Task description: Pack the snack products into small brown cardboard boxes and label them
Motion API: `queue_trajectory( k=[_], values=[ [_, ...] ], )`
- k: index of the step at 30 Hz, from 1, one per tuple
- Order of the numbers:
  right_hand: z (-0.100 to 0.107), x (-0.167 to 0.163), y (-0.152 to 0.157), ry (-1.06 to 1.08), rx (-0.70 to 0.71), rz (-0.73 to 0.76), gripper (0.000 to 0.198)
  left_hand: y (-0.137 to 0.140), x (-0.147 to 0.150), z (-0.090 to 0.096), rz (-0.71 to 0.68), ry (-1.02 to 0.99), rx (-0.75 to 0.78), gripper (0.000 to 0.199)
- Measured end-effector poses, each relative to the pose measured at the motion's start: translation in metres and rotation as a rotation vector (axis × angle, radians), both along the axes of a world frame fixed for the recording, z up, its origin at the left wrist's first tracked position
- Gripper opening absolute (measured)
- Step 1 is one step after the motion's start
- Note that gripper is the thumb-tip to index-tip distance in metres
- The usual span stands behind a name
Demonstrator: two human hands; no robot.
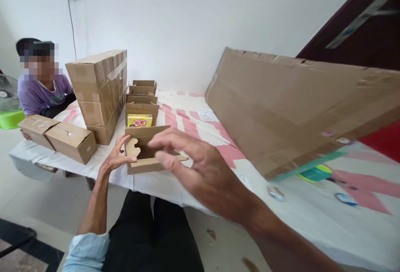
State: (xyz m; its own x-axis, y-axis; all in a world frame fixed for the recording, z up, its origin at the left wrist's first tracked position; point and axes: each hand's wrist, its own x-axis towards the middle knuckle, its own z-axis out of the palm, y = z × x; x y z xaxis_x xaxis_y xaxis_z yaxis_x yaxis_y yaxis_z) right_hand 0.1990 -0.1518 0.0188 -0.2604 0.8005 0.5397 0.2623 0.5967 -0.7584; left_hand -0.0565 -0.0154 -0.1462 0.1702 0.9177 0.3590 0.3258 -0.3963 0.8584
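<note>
An open cardboard box point(145, 167) lies near the front edge of the cloth-covered table. At its left end, my left hand point(116, 157) grips it, thumb on the front wall and fingers by the back corner. A notched end flap point(132, 149) stands beside that thumb. Over the box's right end is my right hand point(198, 161), thumb and fingers apart with a gap between them. It is somewhat blurred and hides that end, so I cannot tell if it touches the cardboard. Just behind the box stands a yellow printed packet point(139, 121) in another open box point(146, 108).
More open boxes point(142, 90) line up behind. To the left are stacked taped cartons point(93, 92) and long cartons point(59, 136), beside a person in purple point(42, 96). A big cardboard sheet point(296, 109) leans at right, near a tape roll point(276, 194) and a green-yellow object point(316, 173).
</note>
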Motion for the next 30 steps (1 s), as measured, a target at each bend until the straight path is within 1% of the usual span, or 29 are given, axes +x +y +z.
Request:
queue_trajectory(
  k=[1, 2, 3, 4, 5, 7, 8, 9, 11, 14, 17, 21, 22, 25, 26, 28, 30],
  values=[
    [-0.017, 0.013, 0.018, -0.054, 0.033, -0.137, 0.020, 0.001, -0.001, -0.001, -0.053, -0.008, -0.030, 0.092],
    [-0.039, 0.027, 0.036, -0.108, 0.040, -0.287, 0.024, 0.000, -0.003, -0.001, -0.115, -0.017, -0.064, 0.098],
    [-0.064, 0.041, 0.052, -0.153, 0.018, -0.414, 0.031, 0.000, -0.004, -0.001, -0.177, -0.020, -0.097, 0.103],
    [-0.089, 0.055, 0.064, -0.187, -0.055, -0.486, 0.040, -0.001, -0.005, -0.001, -0.225, -0.017, -0.120, 0.108],
    [-0.113, 0.066, 0.072, -0.190, -0.155, -0.517, 0.048, -0.002, -0.005, 0.000, -0.259, -0.008, -0.134, 0.112],
    [-0.151, 0.080, 0.075, -0.123, -0.365, -0.471, 0.061, -0.004, -0.006, 0.001, -0.298, 0.022, -0.138, 0.120],
    [-0.164, 0.081, 0.071, -0.092, -0.432, -0.418, 0.065, -0.005, -0.006, 0.002, -0.311, 0.040, -0.136, 0.123],
    [-0.172, 0.080, 0.065, -0.056, -0.469, -0.371, 0.067, -0.006, -0.006, 0.003, -0.321, 0.056, -0.130, 0.125],
    [-0.179, 0.069, 0.051, 0.002, -0.469, -0.331, 0.068, -0.009, -0.007, 0.005, -0.333, 0.082, -0.120, 0.129],
    [-0.175, 0.054, 0.034, 0.032, -0.431, -0.391, 0.071, -0.018, -0.011, 0.008, -0.332, 0.115, -0.105, 0.131],
    [-0.169, 0.051, 0.029, -0.045, -0.423, -0.453, 0.073, -0.029, -0.015, 0.012, -0.325, 0.146, -0.081, 0.131],
    [-0.167, 0.056, 0.032, -0.207, -0.385, -0.437, 0.058, -0.043, -0.017, 0.014, -0.299, 0.197, -0.044, 0.125],
    [-0.168, 0.057, 0.032, -0.227, -0.377, -0.433, 0.057, -0.047, -0.017, 0.014, -0.285, 0.213, -0.036, 0.123],
    [-0.173, 0.054, 0.029, -0.236, -0.359, -0.434, 0.064, -0.058, -0.016, 0.012, -0.247, 0.239, -0.016, 0.117],
    [-0.174, 0.052, 0.028, -0.233, -0.360, -0.422, 0.065, -0.060, -0.015, 0.011, -0.236, 0.234, -0.007, 0.115],
    [-0.177, 0.050, 0.030, -0.224, -0.362, -0.402, 0.060, -0.059, -0.011, 0.006, -0.215, 0.180, 0.007, 0.109],
    [-0.177, 0.049, 0.039, -0.214, -0.355, -0.440, 0.049, -0.049, -0.004, -0.001, -0.180, 0.022, 0.013, 0.099]
  ],
)
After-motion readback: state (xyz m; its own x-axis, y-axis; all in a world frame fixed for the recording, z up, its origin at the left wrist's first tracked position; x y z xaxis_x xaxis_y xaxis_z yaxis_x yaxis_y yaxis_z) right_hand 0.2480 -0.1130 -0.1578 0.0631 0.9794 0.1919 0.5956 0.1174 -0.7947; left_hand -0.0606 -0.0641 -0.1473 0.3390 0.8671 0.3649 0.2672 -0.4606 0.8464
